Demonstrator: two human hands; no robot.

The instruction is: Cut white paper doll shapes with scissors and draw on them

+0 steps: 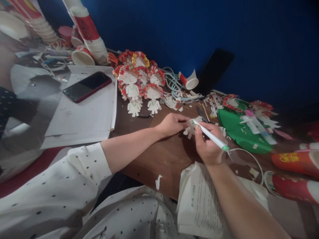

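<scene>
My right hand (209, 142) is closed around a white felt-tip pen (211, 135) with a green end. The pen's tip meets a small white paper doll cut-out (188, 132), beside a green mark. My left hand (171, 125) pinches the top of this cut-out and steadies it over the brown table (159, 149). Fingers of both hands hide part of the paper. Behind them stand or lean several finished-looking paper dolls (133, 89) with red, frilled rims and green neck lines. Dark scissors (202, 114) lie just beyond my right fingers.
Stacked paper cups (91, 36) lean at the back left, near a phone (87, 87) on a white box lid (82, 124). Coiled cable (173, 84), a green disc (241, 127), red cups (294, 186) and paper scraps surround the hands. A printed paper packet (199, 199) lies in front. Another person's sleeve (7, 109) shows at left.
</scene>
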